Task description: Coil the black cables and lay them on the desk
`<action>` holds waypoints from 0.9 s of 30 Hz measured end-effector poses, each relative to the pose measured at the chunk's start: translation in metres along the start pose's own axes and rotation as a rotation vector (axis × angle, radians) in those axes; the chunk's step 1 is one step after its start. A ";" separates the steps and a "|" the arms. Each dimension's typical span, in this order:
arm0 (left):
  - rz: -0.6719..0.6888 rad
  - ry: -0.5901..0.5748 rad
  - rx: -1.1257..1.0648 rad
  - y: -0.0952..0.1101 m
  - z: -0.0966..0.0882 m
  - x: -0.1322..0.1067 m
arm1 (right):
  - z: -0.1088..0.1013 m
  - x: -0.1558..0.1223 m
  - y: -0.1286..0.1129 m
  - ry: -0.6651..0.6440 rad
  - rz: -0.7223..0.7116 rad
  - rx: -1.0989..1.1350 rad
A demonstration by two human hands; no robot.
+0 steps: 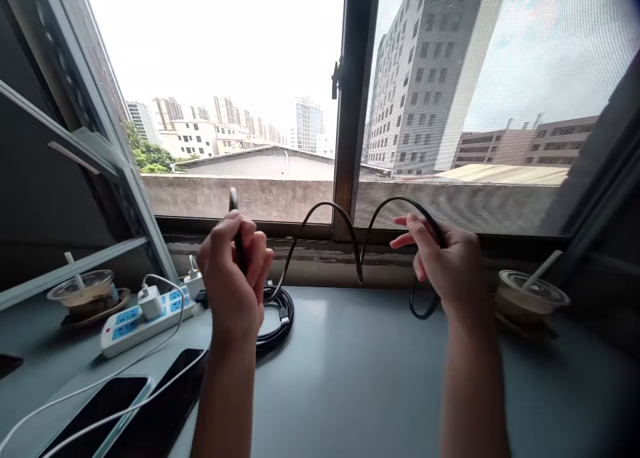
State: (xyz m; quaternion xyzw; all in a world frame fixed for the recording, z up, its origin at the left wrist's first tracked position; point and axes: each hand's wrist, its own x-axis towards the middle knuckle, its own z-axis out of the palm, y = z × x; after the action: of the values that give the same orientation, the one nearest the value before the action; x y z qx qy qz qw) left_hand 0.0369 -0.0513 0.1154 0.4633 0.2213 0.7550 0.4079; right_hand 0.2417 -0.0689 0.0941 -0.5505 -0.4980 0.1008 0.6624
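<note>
A black cable [327, 205] hangs in loose loops between my hands, above the desk. My left hand [233, 265] is closed around one end of it, and a dark plug with a light metal tip [233, 199] sticks up past the thumb. At my right hand [440, 258] the cable passes through the crook of the thumb, while some fingers stretch out toward the left. A small loop of it dangles under that hand. Behind the left wrist, a coiled black cable [285, 328] with a plug lies on the desk, partly hidden.
A white power strip [145, 321] with a charger and white cords stands at left. Dark phones [105, 405] lie in front of it. Lidded drink cups with straws stand at the far left [85, 295] and the right [530, 295]. A window frame [350, 145] rises behind the desk [350, 385].
</note>
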 end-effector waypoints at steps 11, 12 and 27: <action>0.076 -0.636 0.551 -0.023 0.032 -0.049 | 0.024 -0.020 -0.019 -0.412 -0.018 0.322; 0.086 -0.662 0.620 -0.023 0.032 -0.049 | 0.023 -0.020 -0.019 -0.389 -0.018 0.328; 0.607 -0.461 0.859 -0.003 0.009 -0.022 | 0.023 -0.011 -0.007 0.023 -0.324 -0.146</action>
State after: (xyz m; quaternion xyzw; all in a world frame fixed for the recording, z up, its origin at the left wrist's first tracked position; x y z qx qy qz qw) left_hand 0.0512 -0.0679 0.1056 0.7829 0.2706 0.5600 -0.0143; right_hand 0.2161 -0.0649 0.0911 -0.5108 -0.5785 -0.0498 0.6340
